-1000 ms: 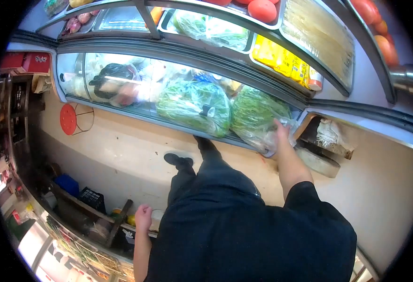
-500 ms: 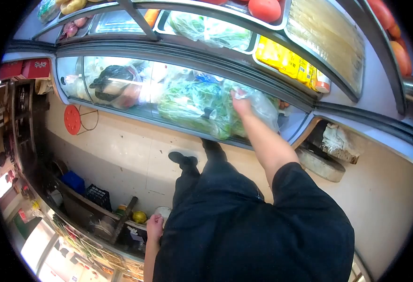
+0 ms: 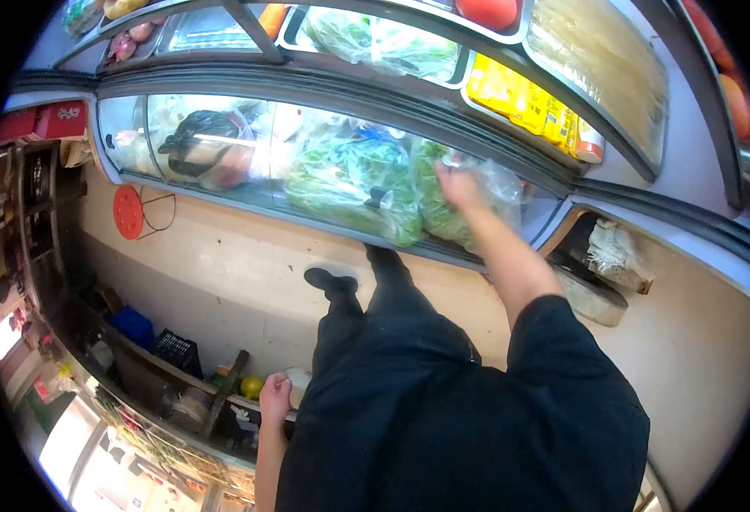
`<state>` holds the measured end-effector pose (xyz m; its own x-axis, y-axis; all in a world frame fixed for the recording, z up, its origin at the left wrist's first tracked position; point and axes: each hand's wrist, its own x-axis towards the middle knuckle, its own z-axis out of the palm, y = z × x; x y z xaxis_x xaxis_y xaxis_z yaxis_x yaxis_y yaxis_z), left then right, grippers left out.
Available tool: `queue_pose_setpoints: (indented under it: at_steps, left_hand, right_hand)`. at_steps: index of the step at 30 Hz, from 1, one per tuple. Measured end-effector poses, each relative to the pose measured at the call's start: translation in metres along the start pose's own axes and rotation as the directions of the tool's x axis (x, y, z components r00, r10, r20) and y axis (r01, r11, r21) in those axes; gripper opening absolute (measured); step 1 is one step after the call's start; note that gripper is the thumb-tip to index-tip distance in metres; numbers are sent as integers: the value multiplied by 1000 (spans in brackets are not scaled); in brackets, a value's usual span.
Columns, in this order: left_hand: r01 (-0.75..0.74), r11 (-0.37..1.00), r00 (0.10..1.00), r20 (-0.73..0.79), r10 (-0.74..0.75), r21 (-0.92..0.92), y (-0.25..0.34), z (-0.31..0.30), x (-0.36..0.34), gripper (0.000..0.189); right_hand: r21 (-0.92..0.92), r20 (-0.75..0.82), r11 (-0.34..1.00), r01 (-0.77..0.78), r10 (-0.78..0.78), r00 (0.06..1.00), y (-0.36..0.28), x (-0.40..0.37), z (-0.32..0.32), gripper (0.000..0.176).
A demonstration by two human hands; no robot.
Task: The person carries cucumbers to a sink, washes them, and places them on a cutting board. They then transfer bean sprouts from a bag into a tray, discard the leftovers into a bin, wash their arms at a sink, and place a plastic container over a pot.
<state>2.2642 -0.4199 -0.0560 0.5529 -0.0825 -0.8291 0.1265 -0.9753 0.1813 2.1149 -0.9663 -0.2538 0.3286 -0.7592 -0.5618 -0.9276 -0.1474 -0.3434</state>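
Note:
My right hand point(image 3: 459, 183) is inside the lower glass-fronted compartment, closed on the gathered top of a clear plastic bag point(image 3: 501, 189) with green vegetables in it. Just left of that bag lies a larger clear bag of leafy greens point(image 3: 345, 179). My left hand point(image 3: 275, 397) hangs low beside my body, fingers curled in, with nothing visible in it.
A black plastic bag point(image 3: 200, 141) lies farther left in the compartment. Above are trays with yellow packets point(image 3: 524, 102) and a tomato point(image 3: 488, 12). A red stool point(image 3: 127, 212) stands on the floor; a black crate point(image 3: 177, 352) sits behind me.
My right hand has moved to the right along with the bag it grips, and a gap shows between it and the larger bag. My left hand has risen slightly.

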Motion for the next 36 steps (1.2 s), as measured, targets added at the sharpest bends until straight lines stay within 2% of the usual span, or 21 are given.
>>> queue_pose_setpoints:
  at_steps: [1, 3, 6, 8, 9, 10, 12, 13, 15, 17, 20, 21, 22, 23, 25, 26, 28, 30, 32, 34, 36]
  left_hand:
    - [-5, 1000, 1000, 2, 5, -5, -2, 2, 2, 24]
    - [27, 999, 999, 27, -27, -35, -10, 5, 6, 26]
    - [-22, 999, 1000, 19, 22, -31, -7, 7, 2, 27]
    - [-36, 999, 999, 27, 36, -8, -9, 8, 5, 27]
    - [-45, 999, 998, 37, 44, 21, -12, 9, 6, 27]
    - [-43, 999, 998, 37, 42, 17, -17, 10, 8, 27]
    - [-29, 999, 999, 37, 28, 18, -24, 11, 12, 27]
    - [-30, 999, 999, 36, 29, 16, -25, 12, 12, 27]
    - [-5, 1000, 1000, 13, 5, -8, -28, 12, 11, 26]
    - [14, 999, 1000, 3, -14, 31, -17, 6, -1, 25]
    - [48, 999, 999, -4, -48, -5, -24, 3, -8, 26]
    - [61, 995, 998, 4, -61, -79, -30, 3, -8, 26]
    - [69, 994, 998, -1, -70, -81, -36, 4, -7, 26]
    - [64, 996, 998, 2, -64, -63, -42, 6, -8, 27]
    - [63, 997, 998, 13, -62, -44, -46, 8, -12, 27]
    - [33, 999, 999, 10, -33, -25, -44, 10, -13, 28]
    - [0, 1000, 1000, 6, 0, -17, -34, 10, -12, 29]
    - [32, 999, 999, 23, -32, 33, -26, 10, -12, 30]
    - [18, 999, 1000, 8, -18, -49, -43, 17, -5, 31]
    - [3, 992, 1000, -8, -4, -127, -49, 21, -3, 32]
    - [-14, 998, 1000, -21, 13, -53, -45, 20, -3, 32]
  right_hand:
    - [24, -204, 992, 123, -116, 972, -8, -30, 4, 64]
    - [99, -281, 943, 317, -280, 918, -8, -86, 13, 62]
    - [211, -192, 862, 461, -426, 884, 5, -165, 9, 63]
    - [-144, -251, 857, 494, -514, 820, 28, -185, -6, 64]
    - [-132, -431, 946, 297, -325, 842, 43, -177, -4, 65]
    - [-80, -591, 993, 92, -122, 797, 59, -164, 3, 67]
    - [38, -584, 997, 61, -28, 811, 75, -130, -3, 69]
    - [159, -568, 987, 30, 66, 820, 77, -106, -3, 71]
    - [149, -450, 989, 22, 48, 892, 87, -39, 41, 73]
    - [-18, -332, 1000, 2, -8, 943, 44, -10, 30, 61]
    - [-198, -447, 979, 40, -126, 885, 44, 61, 54, 54]
    - [-197, -132, 977, -77, 51, 990, 24, 66, 29, 61]
    - [-240, 193, 953, -183, 232, 953, 11, 70, 16, 68]
    - [-244, 201, 953, -177, 229, 953, 18, 79, 24, 68]
    - [-246, -42, 969, -4, -6, 999, 38, 85, 41, 65]
    - [-251, -43, 968, -2, -9, 999, 42, 79, 40, 65]
    - [-182, -205, 961, 207, -243, 948, 27, 30, 20, 62]
    - [-136, -247, 988, 72, -104, 964, 22, -10, 19, 61]
    - [-96, -449, 993, 70, -106, 887, 18, -58, 31, 60]
    - [-297, -411, 895, 333, -434, 802, -18, -106, 24, 59]
    - [-178, -60, 793, 582, -599, 798, -61, -123, 28, 60]
